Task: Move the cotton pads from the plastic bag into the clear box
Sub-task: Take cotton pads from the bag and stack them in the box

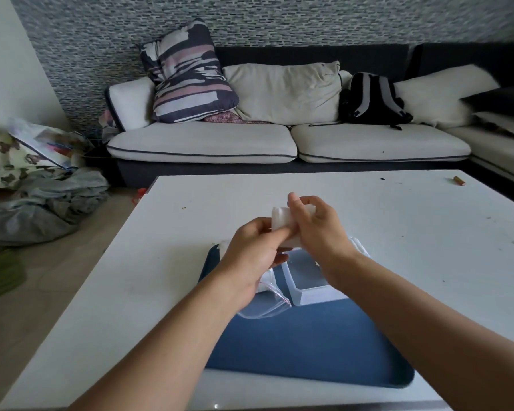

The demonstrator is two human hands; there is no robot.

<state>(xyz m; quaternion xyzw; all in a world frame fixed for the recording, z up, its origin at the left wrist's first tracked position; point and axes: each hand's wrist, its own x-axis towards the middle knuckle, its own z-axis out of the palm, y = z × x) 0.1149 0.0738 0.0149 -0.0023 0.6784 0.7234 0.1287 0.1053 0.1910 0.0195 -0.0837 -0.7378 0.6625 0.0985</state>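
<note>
Holding a pad stack (pixel 282 222) above the tray (pixel 309 345), I had both hands pinching it: left (pixel 254 250), right (pixel 318 229). Box (pixel 312 287) sat below on the tray, bag (pixel 267 304) touching its left side.

tray (pixel 309 345) blue | table (pixel 398 232) white | cotton pads (pixel 281 218) white | pillow (pixel 187 75) navy-pink-white striped | backpack (pixel 371 97) black-grey
</note>
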